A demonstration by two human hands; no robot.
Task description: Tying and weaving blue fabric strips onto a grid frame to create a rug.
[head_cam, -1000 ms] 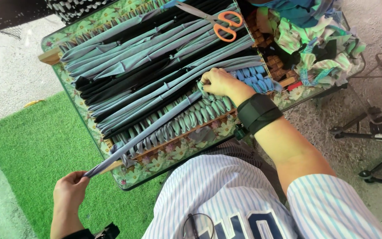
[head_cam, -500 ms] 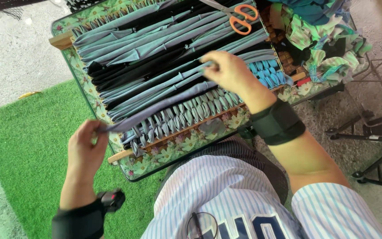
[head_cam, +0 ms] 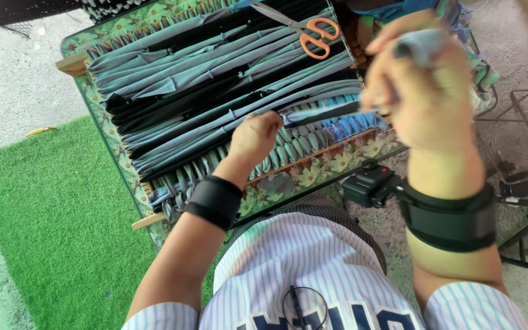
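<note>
**Two hands on a strip of grey-blue cloth at the weaving frame**

Much here is hard to read. The right hand (head_cam: 426, 91) is raised close to the camera and smeared by motion, so its fingers blur together; it covers the far right corner of the frame and part of the heap of patterned cloth scraps (head_cam: 481, 67) behind it. The top edge of the picture cuts off the frame's far side. The fingertips of the left hand (head_cam: 255, 135) are tucked down among the strips and cannot be seen one by one. Lower down, the person's striped shirt (head_cam: 313, 275) hides the near edge of the table.

The right hand is closed in a pinch around the end of a grey-blue fabric strip (head_cam: 319, 113), a bit of the cloth showing above the fingers. From there the strip runs leftward across the wooden weaving frame (head_cam: 71, 63) to the left hand, which rests knuckles-up on the weave with its fingers curled down onto the same strip, closed rather than spread.

The frame lies on a floral-patterned table (head_cam: 114, 146) and is filled with long grey-blue and black strips stretched side by side. Orange-handled scissors (head_cam: 313, 35) lie on the strips near the far edge, well apart from both hands. Both wrists wear black bands; a small black camera (head_cam: 368, 183) sits on the right one. Green artificial turf (head_cam: 50, 226) spreads to the left of the table.
</note>
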